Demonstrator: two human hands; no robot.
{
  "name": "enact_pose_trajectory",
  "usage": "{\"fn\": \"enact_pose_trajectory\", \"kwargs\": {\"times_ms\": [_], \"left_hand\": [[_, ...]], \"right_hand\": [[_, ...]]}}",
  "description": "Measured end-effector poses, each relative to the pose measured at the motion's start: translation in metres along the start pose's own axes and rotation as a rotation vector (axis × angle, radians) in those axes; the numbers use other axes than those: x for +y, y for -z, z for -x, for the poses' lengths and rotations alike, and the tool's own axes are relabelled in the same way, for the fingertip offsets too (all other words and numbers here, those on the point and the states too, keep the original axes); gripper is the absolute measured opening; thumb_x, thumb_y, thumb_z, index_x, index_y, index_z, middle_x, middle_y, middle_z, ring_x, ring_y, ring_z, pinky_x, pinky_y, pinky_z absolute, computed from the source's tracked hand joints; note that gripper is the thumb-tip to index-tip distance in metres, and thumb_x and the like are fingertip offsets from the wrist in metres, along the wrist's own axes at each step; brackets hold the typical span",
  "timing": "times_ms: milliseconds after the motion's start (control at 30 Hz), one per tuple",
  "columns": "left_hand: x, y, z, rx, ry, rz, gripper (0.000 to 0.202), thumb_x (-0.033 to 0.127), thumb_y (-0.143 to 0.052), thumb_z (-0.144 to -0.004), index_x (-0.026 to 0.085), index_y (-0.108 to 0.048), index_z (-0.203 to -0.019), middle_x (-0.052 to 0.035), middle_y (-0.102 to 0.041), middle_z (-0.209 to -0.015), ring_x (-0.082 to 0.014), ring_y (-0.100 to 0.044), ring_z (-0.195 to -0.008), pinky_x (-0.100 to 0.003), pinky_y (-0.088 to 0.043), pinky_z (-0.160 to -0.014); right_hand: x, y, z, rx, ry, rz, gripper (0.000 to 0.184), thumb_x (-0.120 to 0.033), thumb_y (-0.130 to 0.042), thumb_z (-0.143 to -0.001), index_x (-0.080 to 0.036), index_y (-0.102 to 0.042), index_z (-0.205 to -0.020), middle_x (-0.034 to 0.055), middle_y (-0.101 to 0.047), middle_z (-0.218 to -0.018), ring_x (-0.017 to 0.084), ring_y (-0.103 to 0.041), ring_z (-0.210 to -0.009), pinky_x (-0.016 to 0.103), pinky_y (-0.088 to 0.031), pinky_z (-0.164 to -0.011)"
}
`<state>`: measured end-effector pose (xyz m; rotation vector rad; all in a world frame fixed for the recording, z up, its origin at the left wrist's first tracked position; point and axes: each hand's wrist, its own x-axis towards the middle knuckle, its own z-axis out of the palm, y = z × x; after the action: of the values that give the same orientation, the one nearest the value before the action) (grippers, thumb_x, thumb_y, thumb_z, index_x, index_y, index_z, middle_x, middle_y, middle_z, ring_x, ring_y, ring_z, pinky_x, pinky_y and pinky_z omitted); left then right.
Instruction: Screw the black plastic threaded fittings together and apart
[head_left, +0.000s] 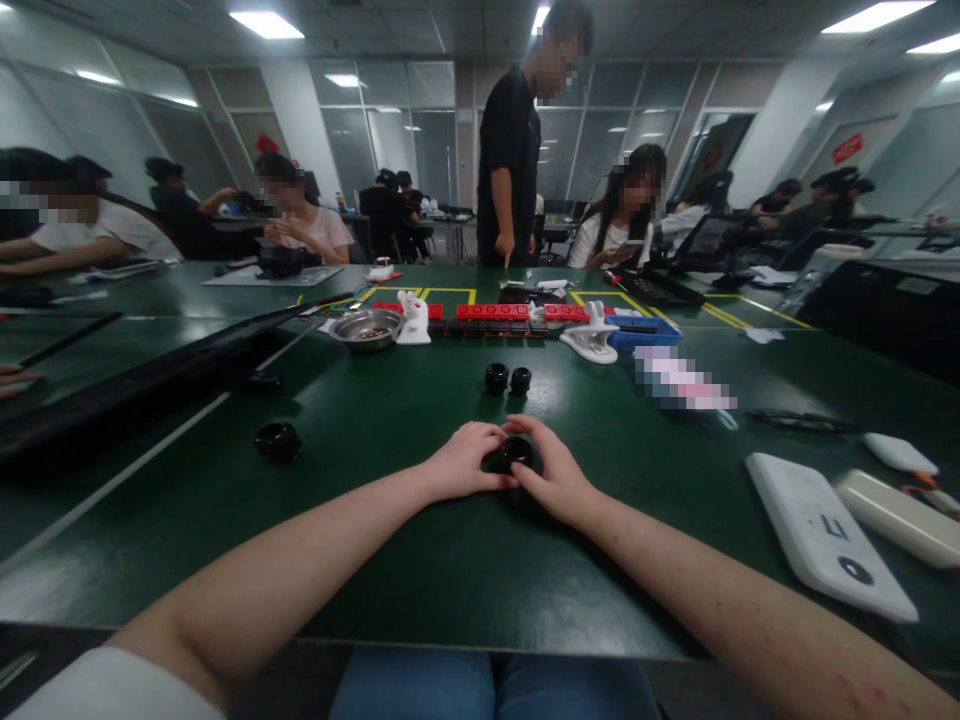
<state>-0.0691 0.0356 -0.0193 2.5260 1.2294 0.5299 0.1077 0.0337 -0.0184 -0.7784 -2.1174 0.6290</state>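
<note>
A black, ring-shaped plastic fitting [517, 452], shiny and with an open hole facing up, sits between my two hands over the green table. My right hand [553, 468] curls round its right side, thumb near the front and index finger behind. From the left, my left hand [469, 460] closes in on the same fitting, its fingertips partly hidden. Just beyond the hands stand two smaller black fittings, a larger one [496, 377] and a smaller one [520, 380], side by side. Another black fitting [278, 441] lies off to the left.
A metal bowl [366, 328] with small pieces, white clamps [592, 335], red bins [491, 312] and a blue tray [645, 331] line the table's middle. White power banks [829, 535] lie at right. Long black strips [150, 385] cross the left side. Several people sit around; one stands opposite.
</note>
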Motion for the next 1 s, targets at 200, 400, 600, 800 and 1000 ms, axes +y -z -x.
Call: {"fn": "enact_pose_trajectory", "kwargs": {"times_ms": [200, 400, 600, 800, 1000], "left_hand": [[0.0002, 0.0002, 0.0004, 0.000, 0.010, 0.011, 0.043, 0.048, -0.059, -0.068, 0.018, -0.057, -0.099, -0.0071, -0.052, -0.109, -0.0242, -0.045, -0.102, -0.038, -0.036, -0.090], [0.0014, 0.0014, 0.0000, -0.007, -0.001, 0.002, 0.044, 0.048, -0.059, -0.069, 0.017, -0.056, -0.101, -0.0081, -0.051, -0.112, -0.0245, -0.043, -0.106, -0.038, -0.034, -0.092], [0.0027, 0.0027, -0.0007, -0.019, 0.004, -0.007, 0.040, 0.045, -0.059, -0.070, 0.017, -0.057, -0.098, -0.0075, -0.051, -0.112, -0.0247, -0.044, -0.105, -0.039, -0.035, -0.091], [0.0000, -0.0004, -0.0005, -0.001, 0.005, -0.003, 0.042, 0.045, -0.060, -0.069, 0.019, -0.056, -0.101, -0.0063, -0.051, -0.111, -0.0239, -0.044, -0.105, -0.038, -0.035, -0.091], [-0.0029, -0.0022, -0.0014, -0.009, -0.006, -0.028, 0.041, 0.046, -0.059, -0.069, 0.016, -0.057, -0.097, -0.0087, -0.050, -0.113, -0.0251, -0.042, -0.107, -0.039, -0.033, -0.093]], "right_hand": [[0.0019, -0.0019, -0.0025, 0.109, -0.108, 0.145, 0.046, -0.033, -0.062, -0.067, -0.018, -0.043, -0.106, 0.0075, -0.053, -0.092, 0.023, -0.052, -0.086, 0.040, -0.045, -0.077], [0.0017, 0.0005, -0.0036, -0.019, -0.038, 0.074, 0.040, -0.013, -0.052, -0.067, -0.019, -0.044, -0.106, 0.0067, -0.056, -0.100, 0.021, -0.053, -0.094, 0.038, -0.042, -0.085], [-0.0006, 0.0019, -0.0010, 0.030, -0.036, 0.102, 0.053, -0.026, -0.060, -0.068, -0.016, -0.038, -0.115, 0.0113, -0.050, -0.109, 0.024, -0.048, -0.101, 0.041, -0.039, -0.088], [-0.0002, 0.0023, -0.0038, 0.022, -0.071, 0.096, 0.036, -0.022, -0.058, -0.067, -0.018, -0.047, -0.101, 0.0065, -0.055, -0.093, 0.020, -0.053, -0.086, 0.037, -0.044, -0.079], [-0.0009, 0.0025, -0.0002, -0.024, 0.041, 0.050, 0.052, -0.017, -0.055, -0.066, -0.017, -0.038, -0.115, 0.0108, -0.049, -0.112, 0.023, -0.047, -0.104, 0.041, -0.037, -0.091]]}}
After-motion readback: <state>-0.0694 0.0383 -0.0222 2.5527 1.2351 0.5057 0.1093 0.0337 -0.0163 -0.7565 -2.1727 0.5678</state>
